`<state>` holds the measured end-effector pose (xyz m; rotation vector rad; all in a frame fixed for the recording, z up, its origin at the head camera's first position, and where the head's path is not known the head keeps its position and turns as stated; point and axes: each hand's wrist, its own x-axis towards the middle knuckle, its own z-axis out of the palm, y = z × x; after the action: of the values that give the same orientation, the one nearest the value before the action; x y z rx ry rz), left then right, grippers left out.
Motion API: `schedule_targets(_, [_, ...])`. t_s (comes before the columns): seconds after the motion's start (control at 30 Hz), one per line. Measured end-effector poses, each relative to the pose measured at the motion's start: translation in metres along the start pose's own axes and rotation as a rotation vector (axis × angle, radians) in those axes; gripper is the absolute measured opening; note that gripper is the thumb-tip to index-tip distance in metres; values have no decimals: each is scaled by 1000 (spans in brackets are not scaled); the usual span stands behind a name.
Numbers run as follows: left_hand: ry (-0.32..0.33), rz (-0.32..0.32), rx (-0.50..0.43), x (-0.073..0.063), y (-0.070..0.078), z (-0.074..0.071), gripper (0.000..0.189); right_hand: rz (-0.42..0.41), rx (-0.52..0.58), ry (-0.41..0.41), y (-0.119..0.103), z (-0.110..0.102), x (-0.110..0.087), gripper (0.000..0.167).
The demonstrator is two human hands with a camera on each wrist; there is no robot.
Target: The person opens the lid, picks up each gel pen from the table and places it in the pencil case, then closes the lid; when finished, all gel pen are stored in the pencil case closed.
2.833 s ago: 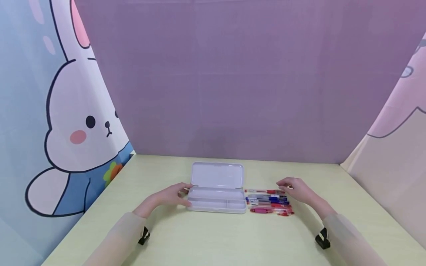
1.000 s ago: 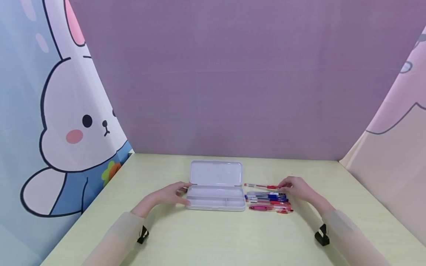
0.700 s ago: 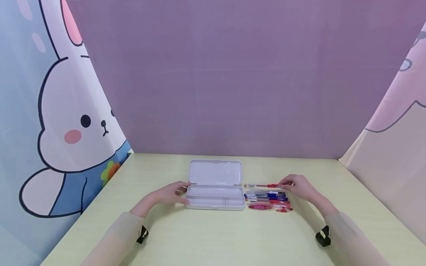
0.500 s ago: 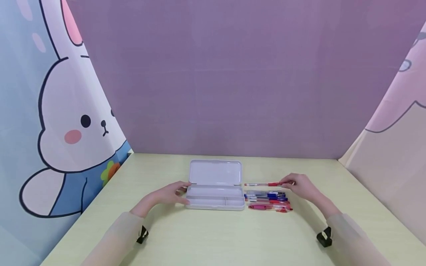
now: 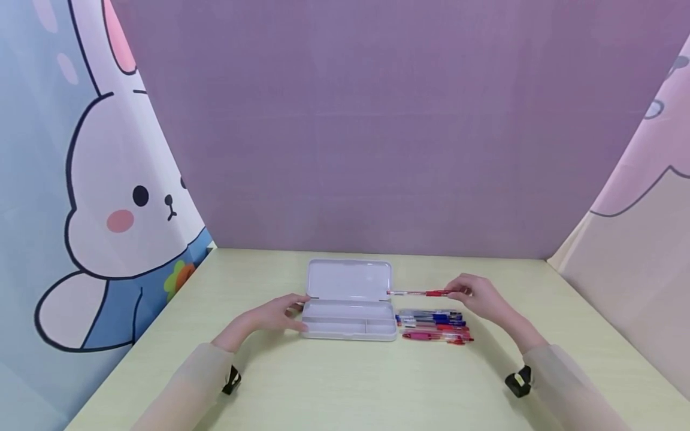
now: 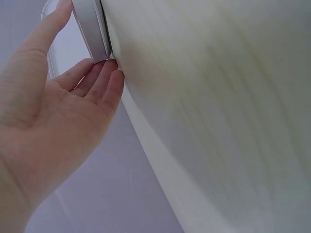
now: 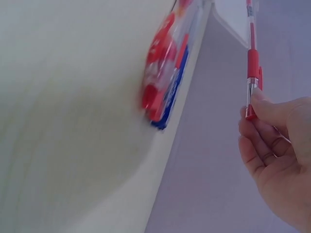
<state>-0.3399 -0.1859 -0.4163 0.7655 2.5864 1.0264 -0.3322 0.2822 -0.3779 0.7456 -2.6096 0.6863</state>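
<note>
A white pencil case (image 5: 334,327) lies with its lid (image 5: 349,279) tipped back, its tray split by dividers and holding nothing. My left hand (image 5: 276,313) grips the case's left end, thumb at the front corner and fingers toward the hinge; the left wrist view shows the fingertips against the case's side wall (image 6: 92,29). In my right hand (image 5: 481,296) a red gel pen (image 5: 415,293) is pinched by its capped end, between thumb and fingers. The pen is raised, and its far tip reaches the lid's right edge in the head view.
Several pens (image 5: 433,326), blue, red and pink, lie in a row right of the case, below the right hand. A purple cloth (image 5: 356,131) backs the pale table (image 5: 345,383), with a rabbit-print curtain (image 5: 129,173) at left.
My right hand has taken hold of the rearmost red gel pen, lifted it off the row and brought it leftward to the lid. The left hand stays on the case.
</note>
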Motion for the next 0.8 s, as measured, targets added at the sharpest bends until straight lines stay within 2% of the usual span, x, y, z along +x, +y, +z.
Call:
schedule_targets(0.27, [-2,9,-1,2,-4,1,73,-54,52,25,-12,10,6,7])
schedule_targets(0.53, [-4,14,-1,2,-6,0,73,-62,67,-14,-24,19,15,8])
schedule_targets(0.8, [0,11,0,2,-5,0,73,-16,107,-59,-38,31,27,7])
